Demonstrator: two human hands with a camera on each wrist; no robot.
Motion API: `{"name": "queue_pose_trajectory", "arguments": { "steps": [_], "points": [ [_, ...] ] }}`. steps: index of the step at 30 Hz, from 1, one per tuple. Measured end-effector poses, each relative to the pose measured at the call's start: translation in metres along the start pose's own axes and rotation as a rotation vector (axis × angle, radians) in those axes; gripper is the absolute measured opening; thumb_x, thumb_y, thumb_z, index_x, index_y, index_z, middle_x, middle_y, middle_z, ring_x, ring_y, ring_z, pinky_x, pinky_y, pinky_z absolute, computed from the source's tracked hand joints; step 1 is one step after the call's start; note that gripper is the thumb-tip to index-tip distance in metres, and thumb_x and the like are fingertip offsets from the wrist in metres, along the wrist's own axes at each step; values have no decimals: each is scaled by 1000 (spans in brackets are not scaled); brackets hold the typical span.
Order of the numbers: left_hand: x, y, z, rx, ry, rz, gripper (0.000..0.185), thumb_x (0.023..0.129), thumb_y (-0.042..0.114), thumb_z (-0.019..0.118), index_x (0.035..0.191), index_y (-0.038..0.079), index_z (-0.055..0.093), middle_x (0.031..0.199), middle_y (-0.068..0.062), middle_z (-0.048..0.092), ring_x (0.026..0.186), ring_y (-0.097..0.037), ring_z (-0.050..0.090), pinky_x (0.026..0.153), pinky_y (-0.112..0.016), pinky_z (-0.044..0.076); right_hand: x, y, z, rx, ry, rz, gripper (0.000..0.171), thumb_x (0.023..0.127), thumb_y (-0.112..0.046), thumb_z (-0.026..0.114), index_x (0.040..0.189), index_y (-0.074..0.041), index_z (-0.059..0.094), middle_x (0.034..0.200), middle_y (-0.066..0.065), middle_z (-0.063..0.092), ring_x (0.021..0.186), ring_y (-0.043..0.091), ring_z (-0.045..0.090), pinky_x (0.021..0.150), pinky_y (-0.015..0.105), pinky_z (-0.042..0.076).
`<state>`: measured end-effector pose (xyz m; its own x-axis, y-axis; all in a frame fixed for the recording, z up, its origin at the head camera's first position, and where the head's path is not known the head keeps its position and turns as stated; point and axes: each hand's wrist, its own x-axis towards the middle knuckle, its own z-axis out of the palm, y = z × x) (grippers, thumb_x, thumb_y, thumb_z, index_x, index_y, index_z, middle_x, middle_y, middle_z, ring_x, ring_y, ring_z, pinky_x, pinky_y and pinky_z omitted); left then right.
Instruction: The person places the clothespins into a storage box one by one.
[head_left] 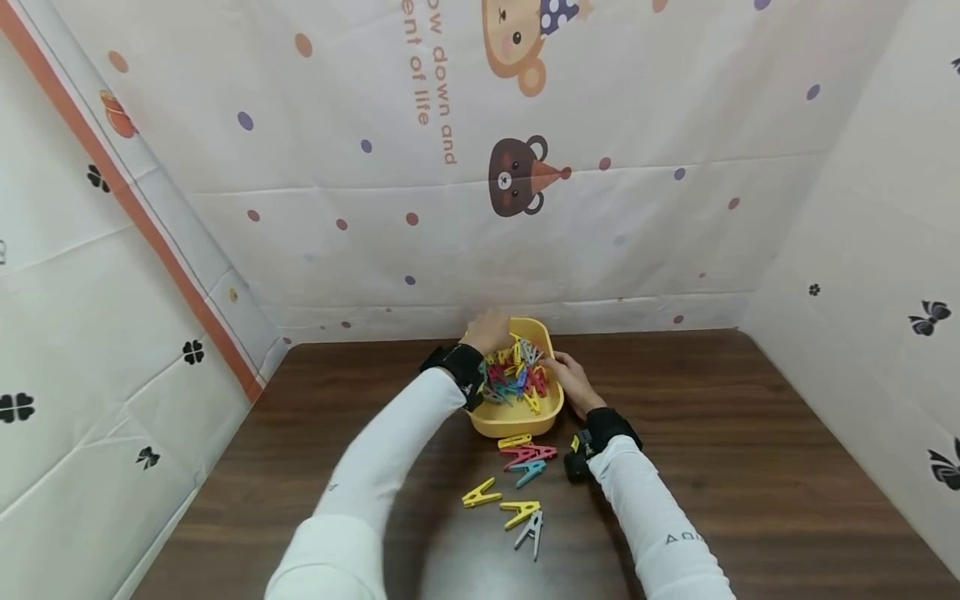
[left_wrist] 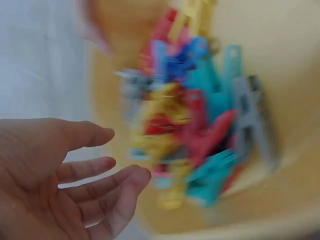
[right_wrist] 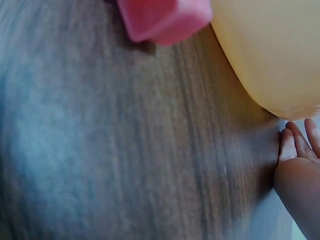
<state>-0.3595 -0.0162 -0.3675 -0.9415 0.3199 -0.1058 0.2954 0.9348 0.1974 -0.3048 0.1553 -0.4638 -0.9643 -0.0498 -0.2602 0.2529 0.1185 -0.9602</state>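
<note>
At the back of the surface (head_left: 750,433) a yellow tub (head_left: 517,421) holds bright pegs (head_left: 517,377), blurred in the left wrist view. The left hand (head_left: 487,331) hovers over them, fingers (left_wrist: 100,170) loose and empty. The right hand (head_left: 573,382) rests at the rim; its grip is hidden.

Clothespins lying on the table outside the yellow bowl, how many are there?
6: yellow, pink and teal ones clustered just below the bowl; nearer, two yellow and one grey.

My left hand (head_left: 487,331) and right hand (head_left: 573,382) flank the yellow bowl (head_left: 517,421) of pegs (head_left: 516,375); 6 loose pegs (head_left: 517,479) lie on the bench (head_left: 750,433).
</note>
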Motion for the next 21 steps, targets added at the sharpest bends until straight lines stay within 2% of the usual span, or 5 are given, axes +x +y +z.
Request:
{"name": "queue_pose_trajectory", "arguments": {
  "steps": [4, 7, 10, 14, 21],
  "points": [
    [-42, 19, -39, 101, 33, 165, 19, 101, 30, 64, 98, 11, 66, 85, -2, 63, 72, -16, 58, 60, -29, 46, 1, -1, -4, -19, 11, -10, 60, 107, -33, 47, 156, -1, 33, 156, 25, 39, 143, 37, 43, 118, 49, 38],
    [-87, 29, -46, 173, 26, 332, 25, 99, 32, 69, 115, 13, 70, 98, -2, 74, 79, -15, 68, 64, -27, 54, 1, -2, -8, -38, 0, -38, 61, 107, -35, 46, 156, 0, 33, 154, 26, 41, 137, 34, 48, 113, 45, 43],
    [-134, 29, -29, 248, -39, 478, 21, 97, 28, 72, 113, 15, 72, 97, 0, 75, 80, -13, 69, 64, -24, 55, 0, -2, -10, -43, 11, -57, 63, 105, -37, 48, 154, 0, 36, 150, 26, 44, 129, 30, 53, 106, 40, 49],
    [-182, 10, 11, 329, -183, 568, 21, 95, 19, 73, 115, 17, 71, 102, 1, 71, 84, -10, 65, 63, -20, 52, 2, -2, -10, -23, 23, -45, 62, 104, -36, 49, 154, -1, 36, 150, 25, 45, 130, 30, 52, 110, 43, 47],
    [-218, -30, 48, 200, -285, 556, 32, 94, 10, 72, 122, 17, 58, 101, -1, 64, 74, -7, 59, 62, -19, 50, 1, 3, -4, -53, -16, -24, 61, 108, -36, 45, 157, -2, 30, 153, 25, 41, 136, 34, 49, 109, 41, 46]
  ]
}}
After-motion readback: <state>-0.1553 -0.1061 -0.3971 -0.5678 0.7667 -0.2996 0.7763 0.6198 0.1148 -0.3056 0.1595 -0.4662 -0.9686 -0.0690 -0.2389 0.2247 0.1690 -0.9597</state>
